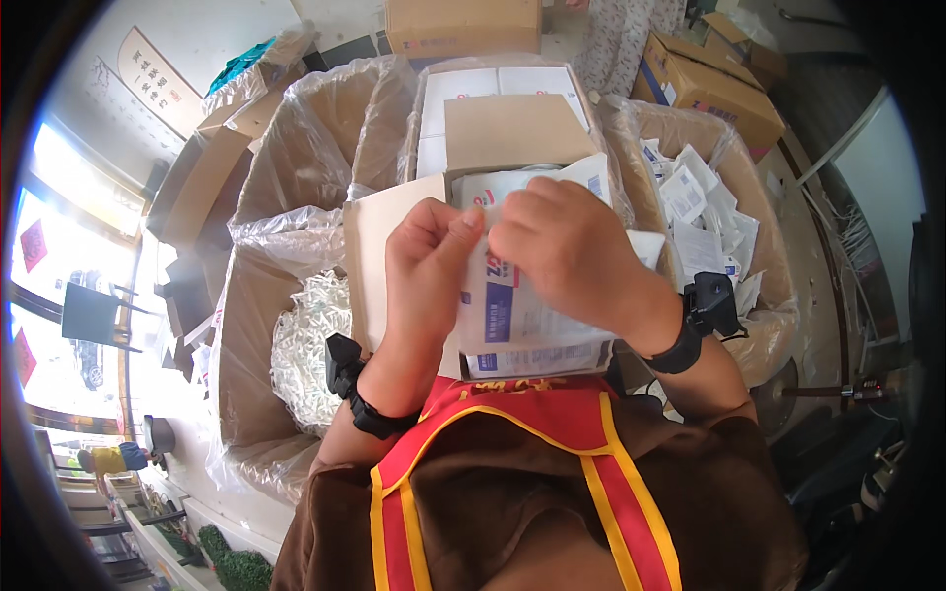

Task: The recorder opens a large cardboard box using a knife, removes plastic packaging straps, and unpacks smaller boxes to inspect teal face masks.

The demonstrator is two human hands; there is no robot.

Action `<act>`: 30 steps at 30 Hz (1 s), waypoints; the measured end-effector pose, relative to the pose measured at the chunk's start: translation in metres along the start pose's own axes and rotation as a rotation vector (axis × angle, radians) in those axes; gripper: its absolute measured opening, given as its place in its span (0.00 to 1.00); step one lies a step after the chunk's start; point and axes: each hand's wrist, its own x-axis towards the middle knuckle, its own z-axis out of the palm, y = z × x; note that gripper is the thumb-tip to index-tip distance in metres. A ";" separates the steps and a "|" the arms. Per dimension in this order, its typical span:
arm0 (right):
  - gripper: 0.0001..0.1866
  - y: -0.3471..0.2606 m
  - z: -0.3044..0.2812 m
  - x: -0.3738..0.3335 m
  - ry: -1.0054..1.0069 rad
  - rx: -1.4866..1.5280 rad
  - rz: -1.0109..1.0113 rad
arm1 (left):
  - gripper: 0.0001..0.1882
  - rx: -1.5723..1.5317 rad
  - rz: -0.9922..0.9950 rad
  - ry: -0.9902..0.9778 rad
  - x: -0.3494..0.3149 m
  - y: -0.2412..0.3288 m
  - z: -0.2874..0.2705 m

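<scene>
Both my hands meet in front of me over an open cardboard box (396, 202). The fingers of my left hand (426, 256) are pinched together at the upper edge of a flat white packet (537, 320) with blue and pink print. Close beside them, my right hand (564, 241) is curled closed at the same edge, its fingertips partly hidden. The packet hangs over the box's opening, covering much of it. Another white packet (593, 175) shows behind my hands, and a packet with a blue strip (537, 361) lies under the lower edge.
On the left, a plastic-lined carton (246, 394) contains many thin white strips (313, 340). Behind it stands another lined carton (296, 148). To the right, a lined carton (778, 256) holds loose white packets (687, 197). White boxes (537, 81) fill a carton behind. Closed brown cartons (463, 28) stand farther back.
</scene>
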 end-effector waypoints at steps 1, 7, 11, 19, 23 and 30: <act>0.05 -0.007 0.001 0.000 -0.001 0.004 -0.003 | 0.10 0.000 0.000 0.005 0.006 -0.004 -0.005; 0.02 -0.055 -0.016 -0.017 -0.141 0.164 -0.228 | 0.10 -0.038 -0.094 0.075 0.039 -0.039 -0.037; 0.04 -0.028 -0.023 -0.011 -0.202 0.398 -0.116 | 0.07 -0.005 -0.006 0.018 0.035 -0.034 -0.028; 0.08 0.012 -0.016 -0.003 -0.092 0.274 0.240 | 0.04 0.158 0.201 -0.251 0.003 0.004 -0.012; 0.11 0.011 -0.012 -0.001 0.006 0.180 0.171 | 0.04 0.337 0.298 -0.197 -0.002 0.001 -0.009; 0.05 0.001 0.002 -0.005 0.020 0.054 0.110 | 0.04 -0.017 -0.060 -0.108 -0.003 0.001 -0.004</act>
